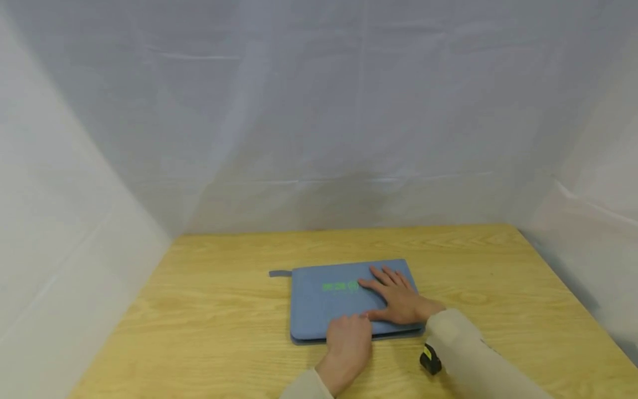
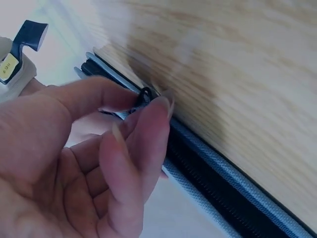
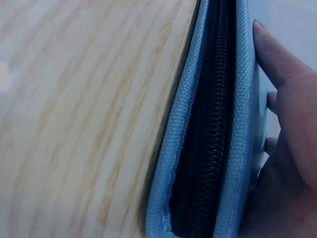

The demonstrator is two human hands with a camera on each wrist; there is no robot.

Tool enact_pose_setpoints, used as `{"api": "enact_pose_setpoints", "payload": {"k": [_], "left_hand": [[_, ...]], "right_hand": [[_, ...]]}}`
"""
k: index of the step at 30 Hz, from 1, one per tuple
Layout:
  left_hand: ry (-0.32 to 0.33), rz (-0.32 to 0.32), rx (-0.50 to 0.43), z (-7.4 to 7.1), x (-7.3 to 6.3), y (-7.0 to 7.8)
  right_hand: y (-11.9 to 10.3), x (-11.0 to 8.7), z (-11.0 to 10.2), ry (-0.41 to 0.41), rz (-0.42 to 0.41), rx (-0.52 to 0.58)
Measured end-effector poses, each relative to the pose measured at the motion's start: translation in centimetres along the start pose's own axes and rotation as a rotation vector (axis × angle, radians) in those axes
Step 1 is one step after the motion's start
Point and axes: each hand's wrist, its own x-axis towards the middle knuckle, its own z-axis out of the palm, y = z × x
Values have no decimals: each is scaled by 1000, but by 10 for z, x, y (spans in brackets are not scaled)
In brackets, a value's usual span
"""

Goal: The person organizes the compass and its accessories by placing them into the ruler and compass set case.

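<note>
A blue zippered folder [image 1: 314,316] with green print on its cover lies flat on the wooden table. At its front edge my left hand [image 1: 349,343] pinches a small black zipper pull [image 2: 143,96] between thumb and fingers. My right hand [image 1: 396,299] rests spread over the right part of the cover, its thumb pointing toward the left hand. In the right wrist view, black zipper teeth [image 3: 215,114] run between two blue fabric borders, with the right thumb [image 3: 277,54] on the cover beside them.
A grey-blue strap [image 1: 280,273] sticks out from the folder's left side. On the right wrist sits a black camera mount [image 1: 430,359] with a yellow label. White sheeting [image 1: 319,111] encloses the wooden table [image 1: 209,321] at the back and both sides.
</note>
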Motion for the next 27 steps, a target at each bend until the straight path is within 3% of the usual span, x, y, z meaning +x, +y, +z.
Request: {"api": "enact_pose_setpoints", "payload": {"k": [6, 12, 20, 27], "left_hand": [[-41, 3, 8, 1, -4, -5], [-67, -21, -70, -1, -11, -18], [-80, -71, -122, 0, -28, -55], [-19, -96, -106, -1, -48, -90]], "right_hand": [[-4, 2, -3, -43, 33, 12], [-4, 2, -4, -36, 31, 13], [-2, 2, -3, -27, 23, 42], [-5, 0, -8, -66, 47, 17]]}}
